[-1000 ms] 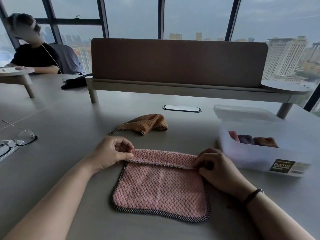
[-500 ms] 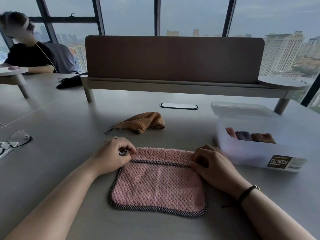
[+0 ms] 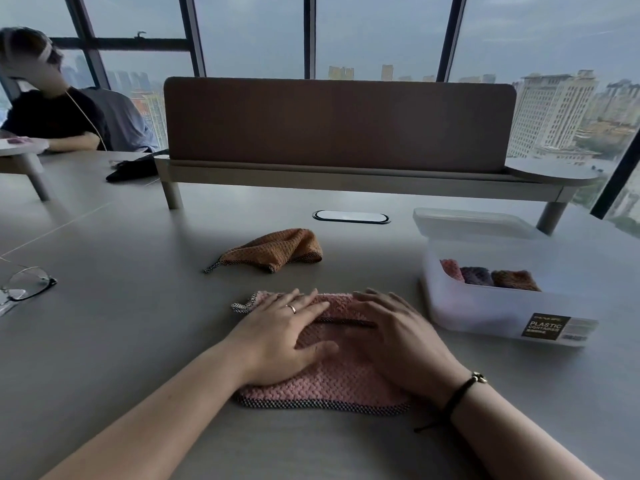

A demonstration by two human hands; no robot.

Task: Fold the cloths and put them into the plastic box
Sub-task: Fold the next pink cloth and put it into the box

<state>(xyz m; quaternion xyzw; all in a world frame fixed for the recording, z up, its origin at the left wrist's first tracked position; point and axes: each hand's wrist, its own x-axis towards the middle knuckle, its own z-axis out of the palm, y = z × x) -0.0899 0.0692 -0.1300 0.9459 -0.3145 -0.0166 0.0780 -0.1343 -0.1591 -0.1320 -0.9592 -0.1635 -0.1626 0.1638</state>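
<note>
A pink waffle cloth [image 3: 322, 386] with a dark checked edge lies flat on the table in front of me, its far edge folded over toward me. My left hand [image 3: 282, 337] rests palm down on its left half, fingers spread. My right hand [image 3: 398, 337] lies flat on the right half the same way. Farther back sits a crumpled orange cloth [image 3: 277, 251]. At the right stands the translucent plastic box [image 3: 491, 310], open, holding three folded cloths: pink, purple and brown.
The box lid [image 3: 471, 221] lies just behind the box. Glasses [image 3: 26, 284] rest at the left table edge. A brown divider on a raised shelf [image 3: 339, 126] crosses the back. A cable port [image 3: 350, 216] sits mid-table. Another person [image 3: 52, 116] sits far left.
Both hands let go of the folded far edge they were pinching and now lie flat, fingers spread, pressing on the pink cloth.
</note>
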